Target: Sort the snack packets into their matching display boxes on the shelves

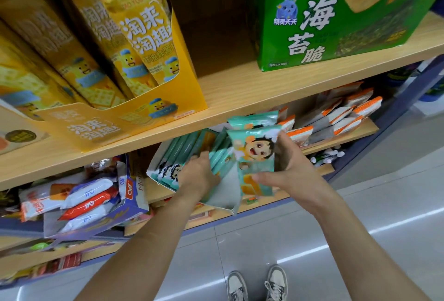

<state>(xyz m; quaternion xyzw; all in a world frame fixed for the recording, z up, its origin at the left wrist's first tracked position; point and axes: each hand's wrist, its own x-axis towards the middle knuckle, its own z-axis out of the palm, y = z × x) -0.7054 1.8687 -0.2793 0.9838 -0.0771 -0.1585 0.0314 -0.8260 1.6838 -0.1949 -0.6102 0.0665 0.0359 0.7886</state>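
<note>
My right hand (292,168) grips a teal snack packet (254,156) with a cartoon child's face, held upright in front of the lower shelf, with more teal packets behind it. Just left stands a teal and white display box (224,196) filled with several matching teal packets (192,147) standing on edge. My left hand (198,175) reaches into that box, its fingers lying on the packets inside; whether it grips one I cannot tell.
The upper wooden shelf (240,94) carries a yellow cracker box (149,118) at the left and a green seaweed-crisp box (336,24) at the right. White-and-orange packets (341,113) lie right on the lower shelf; a blue box of red and white packets (91,199) tilts at left.
</note>
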